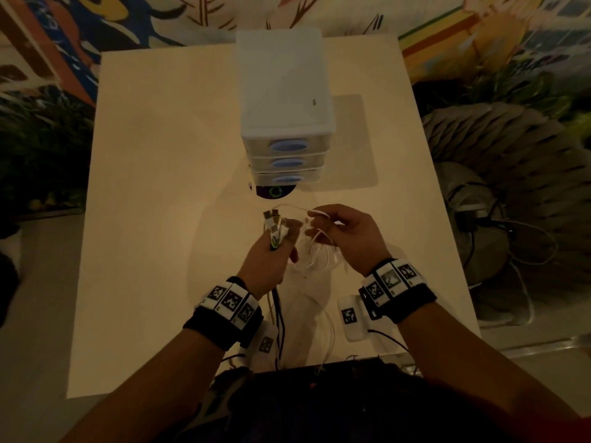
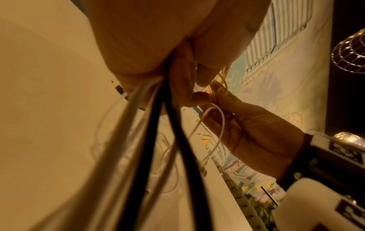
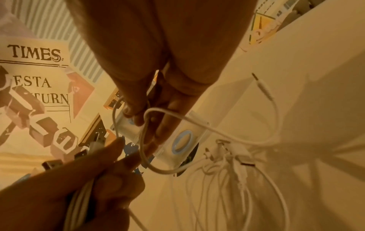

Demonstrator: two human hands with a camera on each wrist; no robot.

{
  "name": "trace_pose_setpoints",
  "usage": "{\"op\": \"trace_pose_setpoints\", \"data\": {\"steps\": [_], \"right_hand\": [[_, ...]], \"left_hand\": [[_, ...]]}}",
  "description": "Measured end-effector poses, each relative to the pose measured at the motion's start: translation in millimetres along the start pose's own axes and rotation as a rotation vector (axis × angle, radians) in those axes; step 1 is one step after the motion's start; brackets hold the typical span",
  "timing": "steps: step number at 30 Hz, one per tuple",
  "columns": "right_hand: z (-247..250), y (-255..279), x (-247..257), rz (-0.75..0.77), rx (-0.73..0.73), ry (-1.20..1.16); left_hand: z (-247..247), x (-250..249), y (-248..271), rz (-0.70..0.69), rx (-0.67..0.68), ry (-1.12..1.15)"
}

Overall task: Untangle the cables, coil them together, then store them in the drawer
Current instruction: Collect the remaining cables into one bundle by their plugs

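Over the white table [image 1: 153,193], my left hand [image 1: 277,243] grips a bundle of white and black cables [image 1: 274,226], its plugs sticking up. The strands hang below the fist [image 2: 158,128] toward my lap. My right hand [image 1: 315,223] pinches a thin white cable loop [image 1: 318,213] beside the bundle; the loop [image 3: 147,140] curls under its fingers [image 3: 138,112]. More white cable lies tangled [image 3: 227,165] on the table between my hands, and a jack plug [image 3: 263,89] sticks out. A white three-drawer unit [image 1: 284,100] stands behind, all drawers shut.
A dark disc [image 1: 273,192] lies at the foot of the drawer unit. Right of the table, grey bags and dark cords [image 1: 479,225] sit on the floor. A patterned wall [image 1: 96,27] runs behind the table's far edge.
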State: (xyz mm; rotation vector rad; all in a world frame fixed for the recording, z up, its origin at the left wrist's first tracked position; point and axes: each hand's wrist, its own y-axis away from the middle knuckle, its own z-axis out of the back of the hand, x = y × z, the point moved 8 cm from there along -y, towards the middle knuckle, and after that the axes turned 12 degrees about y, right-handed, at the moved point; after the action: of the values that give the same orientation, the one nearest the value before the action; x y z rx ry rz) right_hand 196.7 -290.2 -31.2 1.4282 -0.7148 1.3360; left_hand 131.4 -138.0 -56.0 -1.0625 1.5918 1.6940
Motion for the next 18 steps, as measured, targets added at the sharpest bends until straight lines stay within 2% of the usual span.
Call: {"op": "trace_pose_setpoints", "data": {"steps": [4,12,14,18], "right_hand": [[-6,5,-2,0.072,0.007,0.073],[2,13,-14,0.021,-0.078,0.06],[5,13,-16,0.02,-0.107,0.05],[10,13,-22,-0.038,-0.134,-0.023]], "left_hand": [[-13,-3,3,0.054,0.061,0.045],[-14,-6,5,0.137,0.064,0.245],[-18,-6,6,0.153,0.094,0.178],[-27,-16,10,0.054,0.154,-0.114]]}}
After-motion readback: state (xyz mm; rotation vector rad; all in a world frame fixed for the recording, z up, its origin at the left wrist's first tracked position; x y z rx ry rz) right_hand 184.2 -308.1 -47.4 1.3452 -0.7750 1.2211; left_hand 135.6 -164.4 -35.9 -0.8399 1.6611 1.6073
